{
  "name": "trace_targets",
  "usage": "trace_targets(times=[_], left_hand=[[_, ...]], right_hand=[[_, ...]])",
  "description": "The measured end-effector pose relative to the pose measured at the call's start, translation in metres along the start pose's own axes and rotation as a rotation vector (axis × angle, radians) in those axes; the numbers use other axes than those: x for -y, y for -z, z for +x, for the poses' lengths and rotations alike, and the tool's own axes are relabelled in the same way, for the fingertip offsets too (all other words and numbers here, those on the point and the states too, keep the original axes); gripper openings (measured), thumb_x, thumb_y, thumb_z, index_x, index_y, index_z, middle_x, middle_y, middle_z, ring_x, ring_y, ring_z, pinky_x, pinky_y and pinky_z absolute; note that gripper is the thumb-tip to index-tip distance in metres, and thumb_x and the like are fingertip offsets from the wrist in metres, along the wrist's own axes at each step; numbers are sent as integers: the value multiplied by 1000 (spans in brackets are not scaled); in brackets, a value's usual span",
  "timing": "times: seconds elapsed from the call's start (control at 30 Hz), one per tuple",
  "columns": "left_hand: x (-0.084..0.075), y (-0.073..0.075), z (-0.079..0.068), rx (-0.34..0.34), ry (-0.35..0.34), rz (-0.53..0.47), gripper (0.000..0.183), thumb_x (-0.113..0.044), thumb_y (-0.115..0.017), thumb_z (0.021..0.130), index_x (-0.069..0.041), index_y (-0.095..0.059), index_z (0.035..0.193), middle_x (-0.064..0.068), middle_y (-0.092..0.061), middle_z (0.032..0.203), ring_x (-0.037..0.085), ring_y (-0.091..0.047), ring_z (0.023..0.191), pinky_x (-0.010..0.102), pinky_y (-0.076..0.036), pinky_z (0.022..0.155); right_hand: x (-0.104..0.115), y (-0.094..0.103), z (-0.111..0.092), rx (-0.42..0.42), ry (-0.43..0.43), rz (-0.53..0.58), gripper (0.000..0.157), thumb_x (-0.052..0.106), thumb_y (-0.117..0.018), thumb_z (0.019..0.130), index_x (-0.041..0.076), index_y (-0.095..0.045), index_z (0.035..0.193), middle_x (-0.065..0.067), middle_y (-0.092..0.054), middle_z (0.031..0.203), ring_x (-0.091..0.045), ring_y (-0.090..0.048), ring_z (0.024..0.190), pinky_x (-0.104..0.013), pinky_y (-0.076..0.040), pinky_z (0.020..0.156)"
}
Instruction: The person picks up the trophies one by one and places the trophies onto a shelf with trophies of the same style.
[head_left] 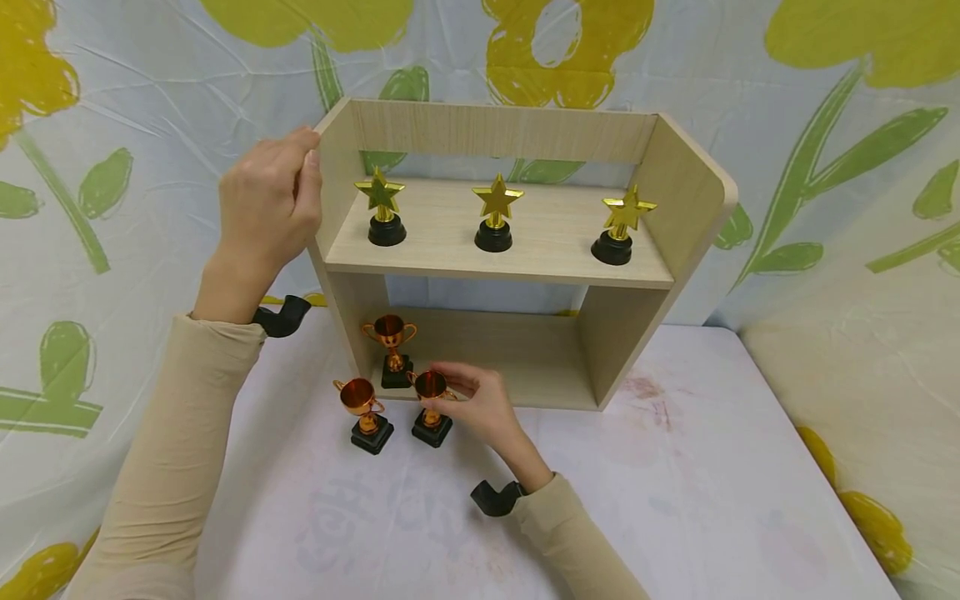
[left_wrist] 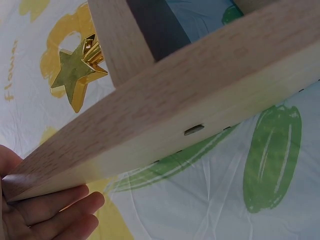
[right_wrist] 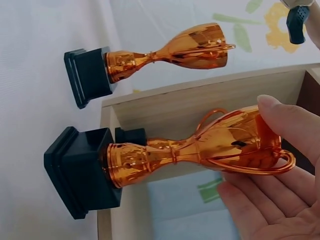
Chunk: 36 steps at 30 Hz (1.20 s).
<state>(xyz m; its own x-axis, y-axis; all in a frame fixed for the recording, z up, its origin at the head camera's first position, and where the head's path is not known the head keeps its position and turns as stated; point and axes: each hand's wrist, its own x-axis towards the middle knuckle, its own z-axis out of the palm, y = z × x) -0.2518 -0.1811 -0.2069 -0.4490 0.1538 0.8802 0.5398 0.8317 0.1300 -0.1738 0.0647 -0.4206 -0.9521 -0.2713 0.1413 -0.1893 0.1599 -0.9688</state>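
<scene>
Right grip (head_left: pixel 480 404): thumb and fingers clamped on the bowl of the held cup (right_wrist: pixel 160 160), up near the rim; base (right_wrist: pixel 82 172) not gripped. Held cup is roughly upright at the rack's front left, just outside the lower shelf (head_left: pixel 510 350). Whether its base is touching the counter (head_left: pixel 675 483) can't be told.

Risks, as judged:
- Cup could be tilted or spun: it's pinched high, bowl looks slick, and the base is probably the heavy end.
- Handle (right_wrist: pixel 292 162) could be bent or snagged if squeezed or caught by a finger.
- Base could be stubbed on the shelf's front edge if carried in too low.
- Shelf cup (head_left: pixel 393 358), upright just behind in the left corner, could be knocked by a handle; gap looks tight.
- Loose cup (head_left: pixel 366 421), upright on the counter just left, could be clipped if the held cup is swung left.

Left grip (head_left: pixel 270 192): closed round the front edge of the rack's left panel (head_left: pixel 341 162). If that's pulled or leaned on, the rack could be shifted and the three stars (head_left: pixel 495 217) on top toppled; right one looks closest to the front edge.
</scene>
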Motion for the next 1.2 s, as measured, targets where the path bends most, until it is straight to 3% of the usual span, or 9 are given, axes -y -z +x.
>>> trace_targets(times=[0.23,0.73,1.0,1.2], left_hand=[[0,-1,0,-5,-1,-1,36,-21,-40,94,-2,-68,105,8,-67,113,36,-64,93,55,-48,73],[0,0,0,7,-1,3,37,-21,-39,95,-2,-68,107,9,-66,114,34,-63,97,55,-48,75],[0,-1,-1,6,-1,3,36,-21,-40,95,-1,-68,106,9,-67,114,35,-63,97,56,-48,75],[0,-1,-1,3,1,4,37,-21,-40,94,-1,-68,106,9,-67,114,36,-64,95,56,-48,74]], right_hand=[[22,0,-8,10,18,-30,51,6,-79,73,-1,-62,120,-13,-64,117,-25,-62,108,-33,-47,93],[24,-1,-8,13,12,-67,49,6,-78,73,0,-62,119,-13,-64,115,-23,-62,107,-29,-48,91],[-11,-4,1,-16,53,-52,49,16,-82,70,11,-66,117,-2,-66,112,-14,-63,102,-23,-49,88],[-8,-3,1,-11,54,-72,50,16,-82,71,9,-65,118,-4,-66,114,-15,-63,105,-24,-47,90]])
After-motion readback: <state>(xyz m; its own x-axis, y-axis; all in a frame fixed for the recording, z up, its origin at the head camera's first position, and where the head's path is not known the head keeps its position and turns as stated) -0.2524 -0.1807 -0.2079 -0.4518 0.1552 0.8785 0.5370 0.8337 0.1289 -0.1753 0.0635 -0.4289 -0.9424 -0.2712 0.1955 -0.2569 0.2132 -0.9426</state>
